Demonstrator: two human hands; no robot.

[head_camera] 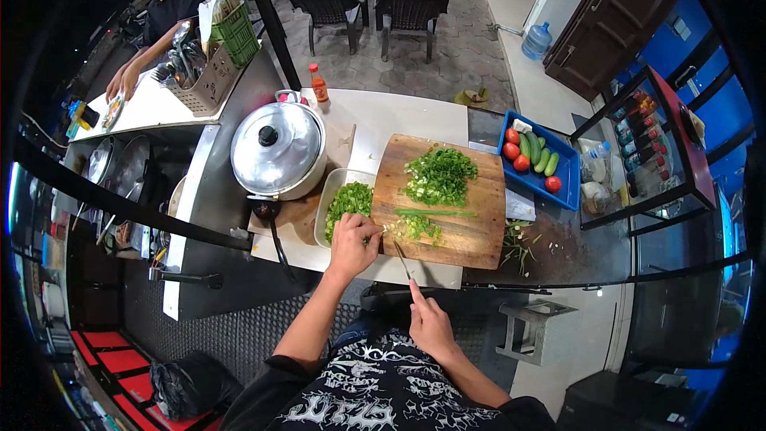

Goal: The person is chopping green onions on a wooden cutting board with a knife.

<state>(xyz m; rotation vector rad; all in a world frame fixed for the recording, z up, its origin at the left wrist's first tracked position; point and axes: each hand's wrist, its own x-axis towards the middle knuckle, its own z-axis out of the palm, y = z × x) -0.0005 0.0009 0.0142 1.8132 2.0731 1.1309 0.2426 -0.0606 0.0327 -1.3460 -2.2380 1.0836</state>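
My right hand [429, 318] is closed around the handle of a kitchen knife [403, 260], its blade over the near edge of a wooden cutting board [491, 191]. My left hand [354, 245] is at the board's left edge, over the near part of a plastic container [323, 215] of chopped greens [350, 199]; its thumb and fingertips meet near white bits, and whether they pinch something is unclear. On the board lie a heap of chopped green onion [443, 176], a long green stalk [435, 212] and a smaller cut pile [422, 228].
Left of the container stand a lidded metal pot [278, 149] and a black ladle [278, 245]. A sauce bottle [318, 84] is behind. At right are a blue tray [573, 191] of tomatoes and cucumbers, green scraps [519, 248] and a glass case [646, 149]. Another person [170, 3] works far left.
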